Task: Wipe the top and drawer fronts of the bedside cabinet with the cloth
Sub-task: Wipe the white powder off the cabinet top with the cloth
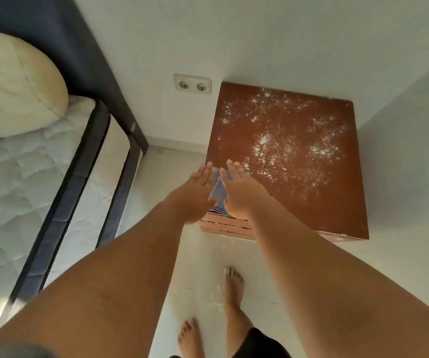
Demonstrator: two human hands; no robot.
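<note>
The brown bedside cabinet (311, 202) stands in the room's corner, its top scattered with white powder (273, 146). A blue cloth (218, 189) lies on the near left corner of the top, mostly hidden between my hands. My left hand (198, 187) and my right hand (239, 187) are stretched out side by side over that corner, fingers straight, with the cloth showing in the gap between them. Whether they touch the cloth I cannot tell. The drawer fronts (223, 226) show only as a thin strip below my wrists.
A bed with a quilted mattress (14, 189), a pillow (14, 86) and a dark headboard (84, 60) is on the left. A double wall socket (192, 85) sits beside the cabinet. My bare feet (231, 288) stand on the pale floor, which has some white powder specks.
</note>
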